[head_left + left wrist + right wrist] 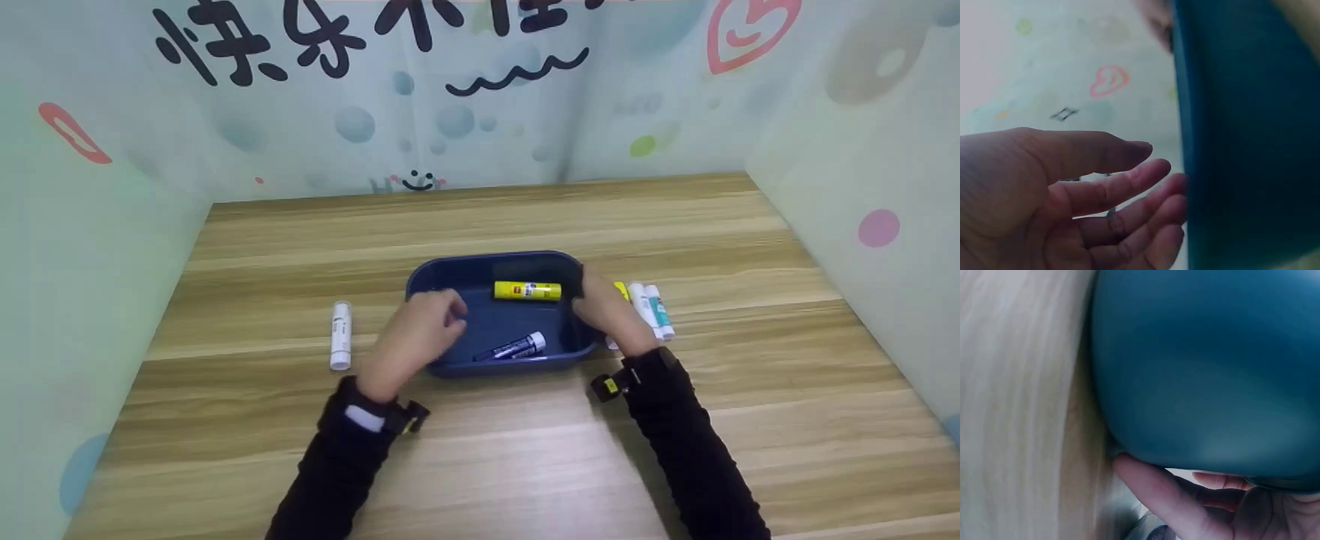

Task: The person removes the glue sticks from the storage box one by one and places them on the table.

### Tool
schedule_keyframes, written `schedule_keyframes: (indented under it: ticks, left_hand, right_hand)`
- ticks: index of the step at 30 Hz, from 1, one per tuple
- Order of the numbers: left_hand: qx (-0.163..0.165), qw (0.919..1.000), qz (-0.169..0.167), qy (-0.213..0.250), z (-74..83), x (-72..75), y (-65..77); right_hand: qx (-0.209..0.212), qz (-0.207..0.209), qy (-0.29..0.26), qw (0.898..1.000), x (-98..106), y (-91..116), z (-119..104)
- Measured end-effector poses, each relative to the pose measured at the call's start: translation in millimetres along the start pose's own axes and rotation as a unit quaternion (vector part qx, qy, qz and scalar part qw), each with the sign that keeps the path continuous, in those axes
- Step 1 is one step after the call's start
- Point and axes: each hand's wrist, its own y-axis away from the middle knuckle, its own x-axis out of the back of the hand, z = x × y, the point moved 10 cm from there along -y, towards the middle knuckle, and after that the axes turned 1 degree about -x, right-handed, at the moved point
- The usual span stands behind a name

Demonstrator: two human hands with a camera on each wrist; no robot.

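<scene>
A dark blue bin (491, 364) sits on the table between my hands. Inside lie a yellow glue stick (527, 291) and a dark blue glue stick with a white cap (517, 347). My left hand (422, 330) is above the bin's left end, fingers loosely bent with nothing in them; the left wrist view has its fingertips right at the rim (1186, 124). At the right end, my right hand (611, 309) lies against the bin, and the right wrist view has its thumb (1157, 495) along the outer wall (1202, 382), fingers partly hidden behind.
A white glue stick (341, 335) stands apart on the table, left of the bin. Beside my right hand lie several more: a white one (643, 306), a teal-and-white one (660, 311) and a partly covered yellow one (622, 289). Printed walls (480, 135) enclose the table.
</scene>
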Motion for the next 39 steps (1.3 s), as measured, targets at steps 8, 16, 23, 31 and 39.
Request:
schedule_keyframes:
  ticks: [8,16,23,31,39]
  left_hand:
    - [-0.028,0.999,-0.036,0.001,9.0,-42.0,-11.4]
    - [-0.015,0.9973,-0.072,0.0,-3.3,-56.1,-18.4]
    - [-0.007,0.9942,-0.107,0.014,-9.3,-64.3,-21.6]
    - [-0.006,0.9942,-0.107,0.008,-11.3,-63.5,-22.1]
    - [0.001,0.9955,-0.094,0.012,-12.1,-61.3,-23.6]
  right_hand:
    - [0.007,0.007,0.004,1.0,1.1,0.3,-1.7]
    - [-0.006,-0.006,0.002,1.0,-1.9,-1.4,0.9]
    - [-0.004,0.001,0.007,1.0,-1.2,-1.3,1.5]
    - [0.004,0.001,0.007,1.0,-1.1,-2.3,0.8]
    - [-0.006,-0.007,0.0,1.0,-4.5,-7.6,9.3]
